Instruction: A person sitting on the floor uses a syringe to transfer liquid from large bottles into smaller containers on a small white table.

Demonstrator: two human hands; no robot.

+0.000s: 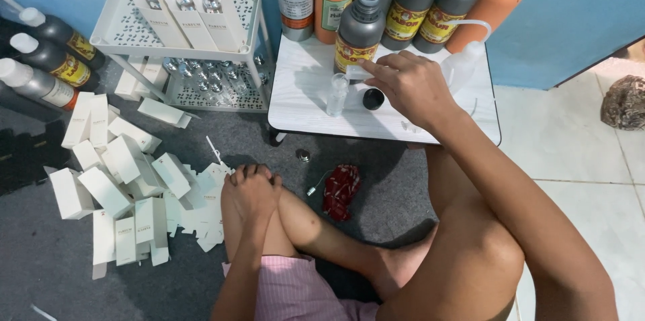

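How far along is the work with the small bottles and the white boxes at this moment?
Looks done: three small bottles stand in open white boxes on the rack's top shelf. In hand: the right hand reaches to the uncapped dark bottle beside a small clear vial and a black cap on the white table; the left hand rests on the knee. Left: more small bottles on the lower shelf and a pile of white boxes on the floor.

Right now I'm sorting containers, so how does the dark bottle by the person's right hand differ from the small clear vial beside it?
The dark bottle is big, opaque grey and carries a yellow and red label; the clear vial is small, see-through and plain. The dark bottle has a wide grey neck; the vial's top is narrow. The right hand reaches next to the bottle, not the vial. Both stand upright on the white table.
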